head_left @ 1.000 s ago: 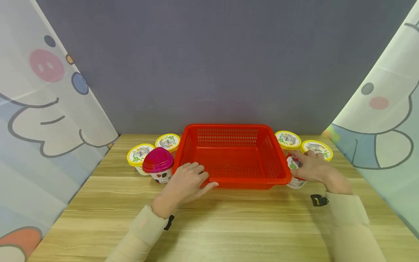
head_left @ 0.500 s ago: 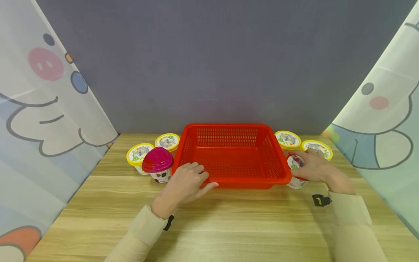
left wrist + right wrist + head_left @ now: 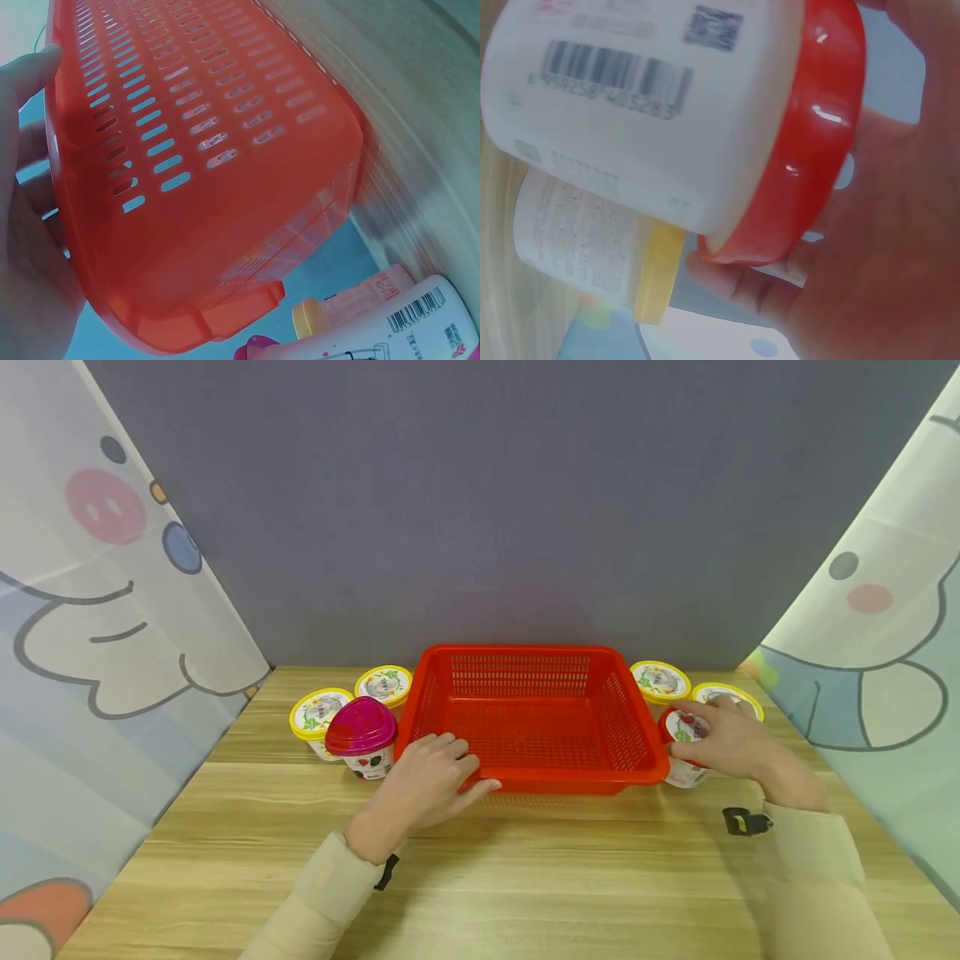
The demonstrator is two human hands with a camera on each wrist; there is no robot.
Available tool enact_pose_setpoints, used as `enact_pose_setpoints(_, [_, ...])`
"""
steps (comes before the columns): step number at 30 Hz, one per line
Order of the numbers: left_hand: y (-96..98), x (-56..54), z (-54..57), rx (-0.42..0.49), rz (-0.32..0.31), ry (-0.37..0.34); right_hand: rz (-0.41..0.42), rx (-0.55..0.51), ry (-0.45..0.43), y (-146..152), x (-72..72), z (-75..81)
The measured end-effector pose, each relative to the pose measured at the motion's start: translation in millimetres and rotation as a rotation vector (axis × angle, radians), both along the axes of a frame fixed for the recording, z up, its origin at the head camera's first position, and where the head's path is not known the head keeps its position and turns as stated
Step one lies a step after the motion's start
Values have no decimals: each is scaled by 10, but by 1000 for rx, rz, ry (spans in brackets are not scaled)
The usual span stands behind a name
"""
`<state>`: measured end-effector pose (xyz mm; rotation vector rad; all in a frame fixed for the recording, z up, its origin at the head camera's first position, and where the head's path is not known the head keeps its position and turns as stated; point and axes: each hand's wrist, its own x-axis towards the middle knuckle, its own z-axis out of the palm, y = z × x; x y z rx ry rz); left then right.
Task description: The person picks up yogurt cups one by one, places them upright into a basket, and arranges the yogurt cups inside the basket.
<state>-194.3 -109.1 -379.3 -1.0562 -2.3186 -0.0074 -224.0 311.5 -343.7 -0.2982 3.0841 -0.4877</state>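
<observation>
My left hand (image 3: 431, 777) grips the near left corner of a red plastic basket (image 3: 562, 775), its fingers bent over the rim. In the left wrist view the thumb lies along the outer side of the slotted basket wall (image 3: 225, 187). To the basket's right, my right hand (image 3: 742, 752) holds a white tub with a red lid (image 3: 652, 112). Fingers and thumb wrap around the lid, with the palm over it. A tub with a magenta lid (image 3: 362, 727) stands beside the basket's left end.
Two yellow-lidded tubs (image 3: 318, 712) stand at the left, behind the magenta one. Two more yellow-lidded tubs (image 3: 660, 681) stand behind my right hand. A grey panel (image 3: 480, 527) rises along the back of the wooden table (image 3: 525, 868), with printed curtains (image 3: 75, 635) at both sides.
My right hand has shifted slightly to the right with the red-lidded tub, so a gap shows between tub and basket. My left hand and the basket have stayed in place.
</observation>
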Motion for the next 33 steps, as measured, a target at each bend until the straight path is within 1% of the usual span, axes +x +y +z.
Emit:
enact_pose_setpoints(5, [3,6,0,-1,0,3,-15,8,24,6,28,26])
enact_pose_setpoints(13, [5,10,0,-1,7,-6,-35,11,33,4,46,82])
enact_pose_setpoints(18, [6,14,2,0,11,-3,-45,35,59,-13,55,118])
enact_pose_setpoints(25, [2,14,1,0,6,-4,-31,54,131,-3,87,146])
enact_pose_setpoints(29, [1,12,-2,-4,9,-2,-29,24,166,-5,105,164])
enact_pose_setpoints(33, [1,11,0,-5,9,-1,-41,-16,177,-18,124,192])
